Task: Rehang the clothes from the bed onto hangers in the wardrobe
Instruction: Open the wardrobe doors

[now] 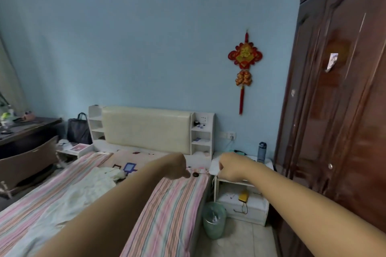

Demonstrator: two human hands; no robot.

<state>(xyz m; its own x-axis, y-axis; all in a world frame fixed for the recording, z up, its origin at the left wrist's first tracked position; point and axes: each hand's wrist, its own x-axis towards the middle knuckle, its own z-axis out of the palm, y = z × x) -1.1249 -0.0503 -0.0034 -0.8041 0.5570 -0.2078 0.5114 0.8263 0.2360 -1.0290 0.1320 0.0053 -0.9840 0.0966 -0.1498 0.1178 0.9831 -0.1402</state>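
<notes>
The tall dark-brown wooden wardrobe (338, 100) stood at the right with its doors closed, so no hangers showed. The bed with the pink-striped sheet (167, 210) filled the left, and on it lay a pale cream crumpled garment (83, 190), likely dropped there for rehanging. Both arms reached forward over the bed's near corner, apparently at the outset of the job. The left hand (177, 166) was curled into a fist with nothing visible in it. The right hand (230, 167) was curled too; whether it pinched something I could not tell.
</notes>
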